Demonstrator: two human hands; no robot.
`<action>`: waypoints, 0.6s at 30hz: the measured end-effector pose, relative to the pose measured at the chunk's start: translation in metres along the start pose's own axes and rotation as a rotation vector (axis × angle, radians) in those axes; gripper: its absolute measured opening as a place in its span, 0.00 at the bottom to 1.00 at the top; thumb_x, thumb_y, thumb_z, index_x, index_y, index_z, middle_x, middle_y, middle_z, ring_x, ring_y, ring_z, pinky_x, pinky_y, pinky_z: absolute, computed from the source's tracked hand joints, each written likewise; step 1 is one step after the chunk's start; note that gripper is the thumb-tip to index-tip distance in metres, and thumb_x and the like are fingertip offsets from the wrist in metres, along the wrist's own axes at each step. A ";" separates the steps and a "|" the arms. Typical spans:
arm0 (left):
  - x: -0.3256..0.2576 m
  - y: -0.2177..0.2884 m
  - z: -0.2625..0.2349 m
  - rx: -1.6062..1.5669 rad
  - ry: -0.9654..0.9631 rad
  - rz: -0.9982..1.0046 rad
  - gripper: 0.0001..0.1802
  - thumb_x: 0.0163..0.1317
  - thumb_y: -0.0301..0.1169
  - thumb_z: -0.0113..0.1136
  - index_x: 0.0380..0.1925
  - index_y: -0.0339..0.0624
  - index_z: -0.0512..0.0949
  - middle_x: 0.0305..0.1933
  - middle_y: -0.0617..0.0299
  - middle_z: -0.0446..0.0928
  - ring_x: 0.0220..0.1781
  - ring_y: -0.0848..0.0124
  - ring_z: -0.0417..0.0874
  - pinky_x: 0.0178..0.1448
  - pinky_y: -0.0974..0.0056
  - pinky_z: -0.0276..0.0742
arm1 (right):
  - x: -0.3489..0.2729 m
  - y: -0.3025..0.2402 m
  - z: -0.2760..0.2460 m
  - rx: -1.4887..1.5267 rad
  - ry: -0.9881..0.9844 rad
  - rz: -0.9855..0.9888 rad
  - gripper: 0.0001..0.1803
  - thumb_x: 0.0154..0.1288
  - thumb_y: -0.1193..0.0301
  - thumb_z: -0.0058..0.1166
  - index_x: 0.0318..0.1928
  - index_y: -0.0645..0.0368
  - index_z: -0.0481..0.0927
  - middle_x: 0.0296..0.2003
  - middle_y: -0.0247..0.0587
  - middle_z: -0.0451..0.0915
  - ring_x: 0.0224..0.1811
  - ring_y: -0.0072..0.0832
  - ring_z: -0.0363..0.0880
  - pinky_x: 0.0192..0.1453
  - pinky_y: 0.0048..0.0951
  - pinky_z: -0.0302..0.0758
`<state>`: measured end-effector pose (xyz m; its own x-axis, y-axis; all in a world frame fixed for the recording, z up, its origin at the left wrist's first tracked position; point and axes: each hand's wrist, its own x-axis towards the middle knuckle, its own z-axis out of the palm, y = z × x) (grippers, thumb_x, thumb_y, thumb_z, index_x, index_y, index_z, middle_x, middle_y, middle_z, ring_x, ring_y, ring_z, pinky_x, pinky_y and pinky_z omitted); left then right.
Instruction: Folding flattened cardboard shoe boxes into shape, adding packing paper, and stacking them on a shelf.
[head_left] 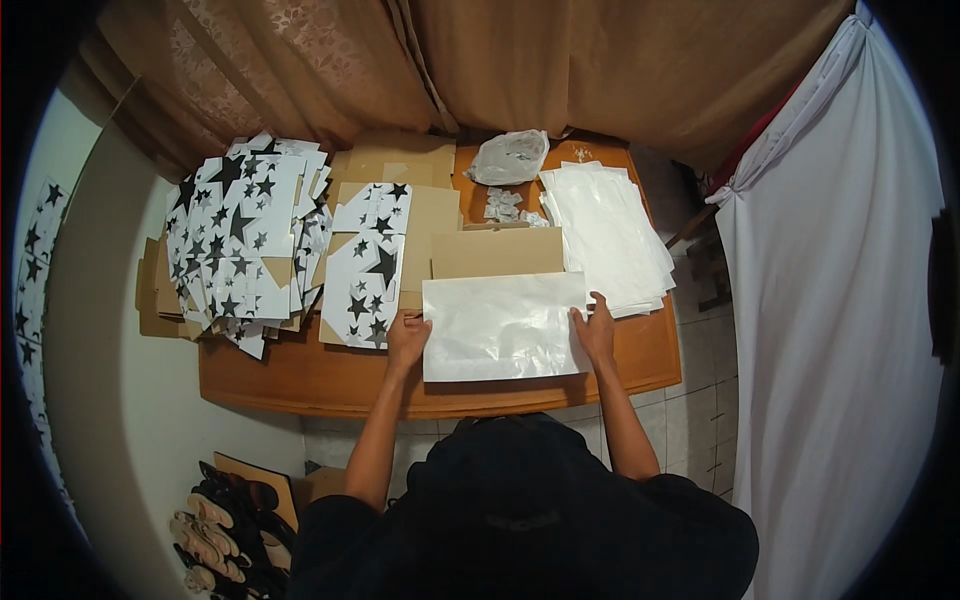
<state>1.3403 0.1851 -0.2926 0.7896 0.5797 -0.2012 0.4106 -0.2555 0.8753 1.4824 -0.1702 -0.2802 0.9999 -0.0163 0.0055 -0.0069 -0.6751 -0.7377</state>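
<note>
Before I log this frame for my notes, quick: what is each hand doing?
Left hand: fingers flat on the left edge of the white plastic sheet, no closed grip visible.
Right hand: resting on the sheet's right edge, fingers spread.

- Dim, warm indoor light, brightest on the white sheets (pixel 505 328) at the centre.
- Mild glare on the paper stack (pixel 608 235) toward 1 o'clock.
- Soft shadow beneath the table edge (pixel 330 385) at 6 o'clock.
- Fisheye bending toward the rim; black vignette in all 4 corners.
- Focus is fair, softer at 9 o'clock.
</note>
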 end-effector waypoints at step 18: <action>-0.027 0.039 0.065 0.843 -0.355 0.640 0.32 0.54 0.38 0.74 0.59 0.43 0.75 0.55 0.50 0.73 0.56 0.51 0.76 0.52 0.47 0.75 | -0.041 -0.051 0.058 -0.610 -0.479 -0.488 0.34 0.54 0.60 0.72 0.60 0.58 0.75 0.59 0.60 0.71 0.56 0.55 0.77 0.51 0.47 0.84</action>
<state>1.3652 0.1092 -0.2817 0.9964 -0.0663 -0.0526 -0.0467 -0.9493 0.3110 1.4424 -0.0925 -0.2822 0.7926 0.5889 -0.1580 0.5471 -0.8013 -0.2422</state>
